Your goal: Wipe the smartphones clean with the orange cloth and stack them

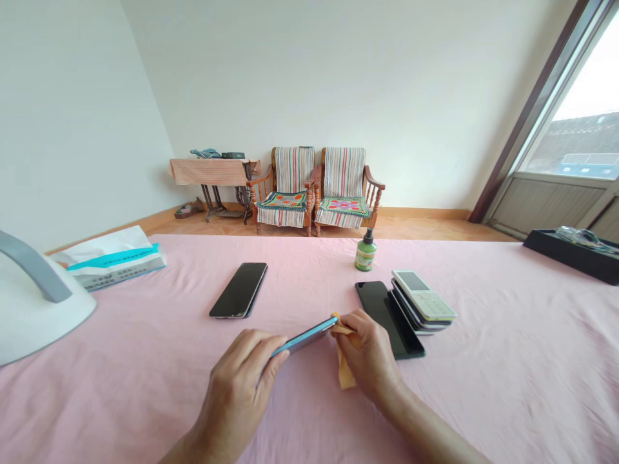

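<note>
Pink cloth covers the worktop [507,361] in front of you, and your two hands meet over its near middle. Your left hand [236,386] grips the lower end of a blue-edged phone [309,336], fingers curled round it, so the phone is lifted off the cloth and tilts up toward the right, seen nearly edge-on. Your right hand [370,357] is closed on a small orange cloth [344,370], pinching it against the phone's upper end; a fold of the cloth hangs below your fingers.

Just beyond your right hand a black phone [394,322] lies flat, screen up, touching or almost touching your knuckles. Beside it, to the right, is a small stack of phones [423,306] with a pale keypad phone on top. A green spray bottle [365,251] stands upright behind them. Another dark phone [239,290] lies alone to the left, well apart from your hands.

At the far left is a white and teal packet [113,261], with a white object with a grey handle [33,296] nearer you. A black tray [570,254] sits at the right edge. Two striped armchairs [316,190] and a small table [213,174] stand against the back wall.
</note>
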A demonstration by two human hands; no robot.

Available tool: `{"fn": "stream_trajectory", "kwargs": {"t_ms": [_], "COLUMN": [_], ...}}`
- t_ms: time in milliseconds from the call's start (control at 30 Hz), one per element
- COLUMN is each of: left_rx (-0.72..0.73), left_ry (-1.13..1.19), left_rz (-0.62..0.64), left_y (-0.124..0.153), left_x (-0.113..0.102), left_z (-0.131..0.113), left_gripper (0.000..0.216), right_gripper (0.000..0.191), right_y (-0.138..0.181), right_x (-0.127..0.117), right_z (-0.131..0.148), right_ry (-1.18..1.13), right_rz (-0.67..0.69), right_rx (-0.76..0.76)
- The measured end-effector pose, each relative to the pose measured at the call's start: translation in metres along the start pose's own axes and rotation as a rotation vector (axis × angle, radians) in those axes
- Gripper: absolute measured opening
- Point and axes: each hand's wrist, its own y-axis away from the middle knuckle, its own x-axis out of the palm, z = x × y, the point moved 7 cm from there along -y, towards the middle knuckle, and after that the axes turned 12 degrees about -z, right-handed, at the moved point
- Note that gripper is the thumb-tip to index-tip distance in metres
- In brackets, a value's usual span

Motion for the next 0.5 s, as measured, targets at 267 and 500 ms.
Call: {"fn": "stream_trajectory", "kwargs": {"t_ms": [267, 500], "left_rx": [-0.129, -0.583], "left_ry": [0.058, 0.217], "left_rz": [-0.028, -0.034], "left_y": [-0.005, 0.001], "left_x": [-0.008, -0.008], "left_z": [0.011, 0.045], "left_gripper": [0.010, 0.018], "right_gripper": [0.016, 0.025], "right_y": [-0.005, -0.010], "right_x": [-0.008, -0.012], "right_z": [0.011, 0.004], "right_ry": [-0.104, -0.351], "right_rz": [0.005, -0.049], "right_rx": [-0.006, 0.171]}}
